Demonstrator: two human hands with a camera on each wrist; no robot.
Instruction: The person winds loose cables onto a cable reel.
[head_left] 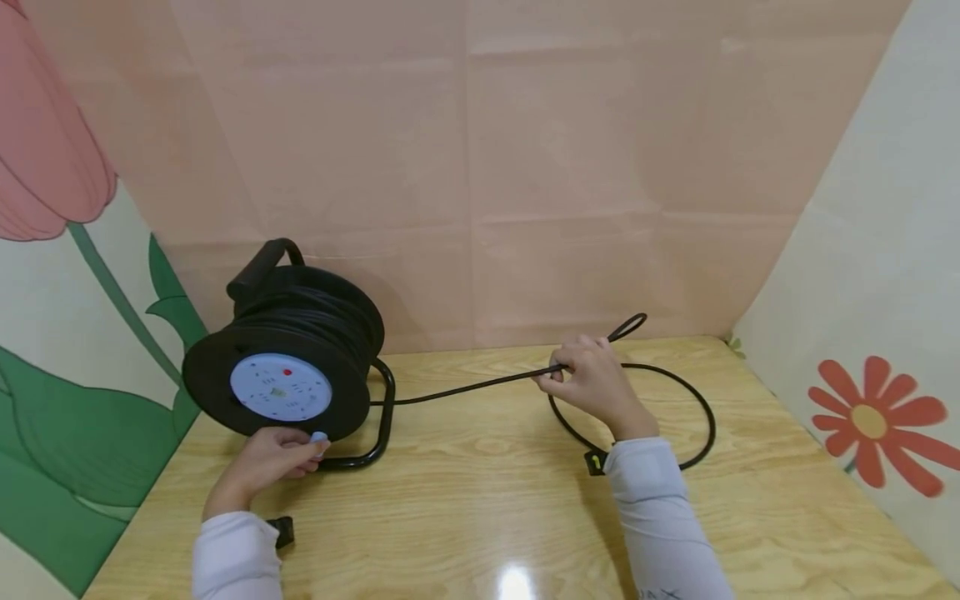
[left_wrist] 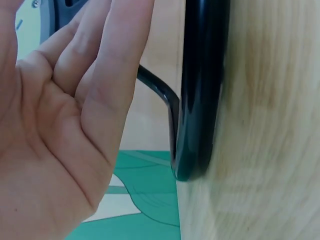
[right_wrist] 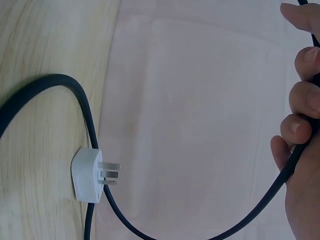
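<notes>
A black cable reel [head_left: 352,317] stands on the left of the table, its drum wound with black cable and its front showing a pale blue socket panel [head_left: 281,386]. At the lower rim of the drum, my left hand [head_left: 266,458] pinches a small light blue knob [head_left: 319,437]. My right hand [head_left: 592,379] grips the cable [head_left: 472,387], which runs from the reel across to it, with curled fingers [right_wrist: 305,97]. Beyond that hand, the cable forms a loop [head_left: 708,408]. The right wrist view shows a white three-pin plug [right_wrist: 87,175] by the cable on the table.
The reel's black tube frame [head_left: 388,408] rests on the wooden table [head_left: 465,517]. A pink sheet [head_left: 465,167] covers the wall behind. Painted walls flank the table, with a red flower [head_left: 870,423] on the right one.
</notes>
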